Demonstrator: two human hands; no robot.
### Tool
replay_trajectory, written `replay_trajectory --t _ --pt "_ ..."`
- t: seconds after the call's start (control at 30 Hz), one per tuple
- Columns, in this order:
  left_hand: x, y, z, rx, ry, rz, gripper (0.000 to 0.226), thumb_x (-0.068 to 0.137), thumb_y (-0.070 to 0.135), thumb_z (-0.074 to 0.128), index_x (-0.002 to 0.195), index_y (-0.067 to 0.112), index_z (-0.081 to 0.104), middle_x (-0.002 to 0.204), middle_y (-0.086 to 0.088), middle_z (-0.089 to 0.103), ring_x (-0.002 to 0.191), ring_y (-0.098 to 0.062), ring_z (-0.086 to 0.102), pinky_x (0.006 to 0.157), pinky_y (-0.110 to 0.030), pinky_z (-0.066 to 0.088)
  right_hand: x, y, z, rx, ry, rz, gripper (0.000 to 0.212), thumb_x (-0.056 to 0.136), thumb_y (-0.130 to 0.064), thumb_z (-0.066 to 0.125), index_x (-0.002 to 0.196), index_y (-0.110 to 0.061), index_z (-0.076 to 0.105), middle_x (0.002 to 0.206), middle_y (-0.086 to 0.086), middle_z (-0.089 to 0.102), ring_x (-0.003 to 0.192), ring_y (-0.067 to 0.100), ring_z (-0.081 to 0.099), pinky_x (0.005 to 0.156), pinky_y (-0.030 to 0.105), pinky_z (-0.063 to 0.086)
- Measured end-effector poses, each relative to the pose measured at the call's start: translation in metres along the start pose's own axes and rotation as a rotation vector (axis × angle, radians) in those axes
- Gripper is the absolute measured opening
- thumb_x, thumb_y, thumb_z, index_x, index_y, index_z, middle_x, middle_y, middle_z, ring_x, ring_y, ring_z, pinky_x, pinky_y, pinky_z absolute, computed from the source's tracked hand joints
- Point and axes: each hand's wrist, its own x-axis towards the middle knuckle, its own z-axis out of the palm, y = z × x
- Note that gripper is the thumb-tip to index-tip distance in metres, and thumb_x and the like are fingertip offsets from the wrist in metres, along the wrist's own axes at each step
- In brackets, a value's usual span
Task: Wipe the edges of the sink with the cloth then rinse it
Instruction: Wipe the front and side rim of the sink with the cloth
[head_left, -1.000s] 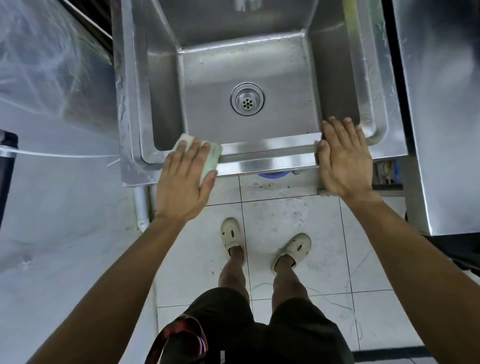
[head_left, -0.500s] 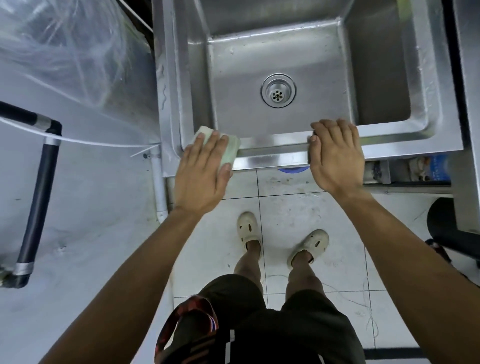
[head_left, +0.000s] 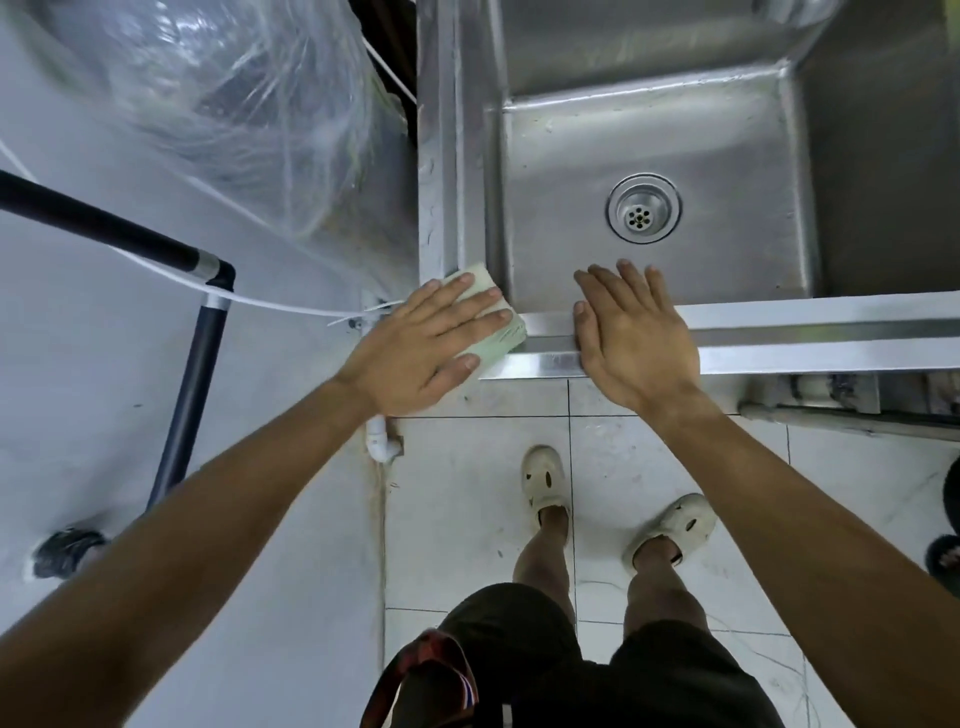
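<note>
cloth (head_left: 491, 325) slid to sink (head_left: 779, 322) corner | left hand (head_left: 421, 343) fingers flat | right hand (head_left: 636, 338) fingers flat

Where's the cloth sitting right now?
In the head view, the cloth lies on the sink's front-left rim corner, pressed flat under the left hand, with the right hand just to its right.

Bare forearms, dark shorts (head_left: 597, 670), and cream perforated clogs (head_left: 543, 475) on both feet.
</note>
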Motion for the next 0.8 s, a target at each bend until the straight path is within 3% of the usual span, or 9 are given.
replay_trajectory --t 0.1,0.17,0.23,0.37,0.53,0.67,0.8 --pt "0.038 -0.027 -0.018 -0.107 0.045 -0.209 0.055 0.11 0.044 0.025 0.164 0.034 0.019 0.174 0.002 0.005 0.16 -0.022 -0.01 0.129 -0.043 -0.004 0.001 -0.001 0.001 -0.025 0.01 0.024 0.053 0.107 -0.034 0.025 0.15 -0.011 0.049 0.151 0.011 0.053 0.15 0.037 0.034 0.128 0.052 0.015" --pt "0.054 -0.006 -0.019 -0.216 0.127 -0.483 0.056 0.109 0.041 0.027 0.163 0.032 0.021 0.174 -0.001 0.001 0.16 -0.026 -0.01 0.129 -0.049 0.001 0.001 -0.003 -0.001 -0.043 0.005 0.025 0.053 0.108 -0.033 0.026 0.15 -0.012 0.049 0.152 0.012 0.052 0.152 0.037 0.031 0.129 0.053 0.011" --pt "0.045 0.042 -0.005 -0.214 0.186 -0.646 0.057 0.109 0.04 0.025 0.165 0.029 0.017 0.174 -0.001 -0.002 0.16 -0.027 -0.012 0.129 -0.045 -0.005 -0.002 -0.004 -0.004 -0.051 0.004 0.008 0.052 0.108 -0.031 0.026 0.149 -0.01 0.05 0.153 0.013 0.052 0.153 0.036 0.029 0.129 0.052 0.009" --pt "0.002 0.096 0.016 -0.202 0.181 -0.681 0.057 0.111 0.043 0.02 0.166 0.029 0.01 0.174 0.001 -0.003 0.16 -0.023 -0.012 0.128 -0.041 -0.009 -0.008 -0.019 -0.005 0.043 0.021 -0.063 0.052 0.109 -0.029 0.028 0.15 -0.005 0.048 0.156 0.015 0.049 0.154 0.033 0.029 0.13 0.047 0.01" --pt "0.062 0.028 -0.009 -0.204 0.181 -0.673 0.056 0.11 0.042 0.023 0.165 0.03 0.016 0.174 -0.002 -0.001 0.16 -0.028 -0.01 0.128 -0.044 -0.005 -0.01 -0.045 0.008 -0.062 -0.044 -0.059 0.057 0.109 -0.034 0.021 0.157 -0.009 0.039 0.161 0.013 0.041 0.155 0.034 0.026 0.129 0.05 0.015" --pt "0.114 -0.028 -0.032 -0.192 0.17 -0.685 0.058 0.11 0.045 0.021 0.165 0.029 0.016 0.174 -0.009 -0.005 0.159 -0.035 -0.01 0.129 -0.051 -0.001 -0.006 -0.043 0.012 -0.085 -0.036 -0.018 0.056 0.108 -0.035 0.023 0.156 -0.01 0.041 0.156 0.011 0.048 0.152 0.036 0.033 0.127 0.052 0.019" --pt "0.096 -0.002 -0.019 -0.211 0.192 -0.73 0.057 0.111 0.045 0.018 0.165 0.031 0.011 0.174 -0.007 -0.008 0.159 -0.035 -0.01 0.129 -0.05 0.0 -0.006 -0.042 0.012 -0.09 -0.033 -0.019 0.054 0.109 -0.033 0.027 0.155 -0.01 0.043 0.153 0.01 0.052 0.15 0.036 0.035 0.127 0.052 0.02"
